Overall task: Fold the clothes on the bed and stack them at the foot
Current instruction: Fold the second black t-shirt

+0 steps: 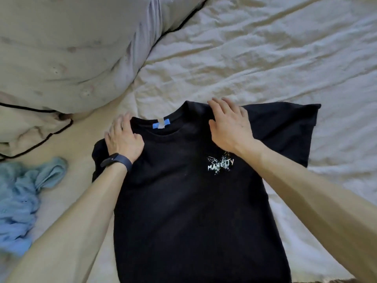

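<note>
While both hands rest on its shoulders, the black T-shirt [183, 201] lies front up on the bed sheet [265, 58], collar away from the person and hem toward the bottom edge of the view. Left hand [124, 139]: palm down on the shoulder area left of the collar, fingers extended and slightly blurred, tips at the shirt's upper edge; holds nothing. A dark wristband [116, 161] sits on that wrist. Right hand [230, 127]: palm down right of the collar, fingers straight and slightly spread, tips reaching the top edge of the cloth; nothing gripped. Between the hands a blue neck label [161, 124] shows inside the collar. A white butterfly print [220, 164] with lettering sits just below the right wrist. The sleeve on the person's right [295, 129] is spread out flat on the sheet; the sleeve on the left [98, 156] is bunched beside the left wrist. A crumpled light-blue garment [22, 193] lies left of the left forearm, apart from the shirt. A pale duvet [71, 48] with black piping is heaped at upper left.
</note>
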A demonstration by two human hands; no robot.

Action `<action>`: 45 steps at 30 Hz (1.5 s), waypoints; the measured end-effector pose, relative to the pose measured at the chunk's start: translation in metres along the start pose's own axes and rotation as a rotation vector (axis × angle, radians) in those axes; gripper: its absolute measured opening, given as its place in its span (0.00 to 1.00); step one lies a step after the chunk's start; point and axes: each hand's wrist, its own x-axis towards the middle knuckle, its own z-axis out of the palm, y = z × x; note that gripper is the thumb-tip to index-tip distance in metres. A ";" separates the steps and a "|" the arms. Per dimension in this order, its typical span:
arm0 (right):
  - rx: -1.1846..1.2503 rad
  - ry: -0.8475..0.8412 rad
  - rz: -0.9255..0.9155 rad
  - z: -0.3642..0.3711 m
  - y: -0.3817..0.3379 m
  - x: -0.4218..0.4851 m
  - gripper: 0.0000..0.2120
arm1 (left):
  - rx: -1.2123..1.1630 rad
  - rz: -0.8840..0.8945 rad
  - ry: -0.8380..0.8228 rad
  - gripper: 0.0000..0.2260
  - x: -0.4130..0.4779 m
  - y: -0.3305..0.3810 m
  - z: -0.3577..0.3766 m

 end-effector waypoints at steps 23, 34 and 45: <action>-0.102 0.240 0.123 0.063 -0.097 -0.004 0.25 | -0.431 -0.088 0.438 0.20 0.001 -0.107 0.008; 0.048 -0.297 -0.237 0.121 -0.269 0.037 0.33 | -1.240 -0.512 -0.324 0.16 -0.057 -0.189 0.048; -0.153 -0.223 -0.306 0.112 -0.293 0.065 0.14 | -1.724 -0.594 0.128 0.15 -0.072 -0.241 0.033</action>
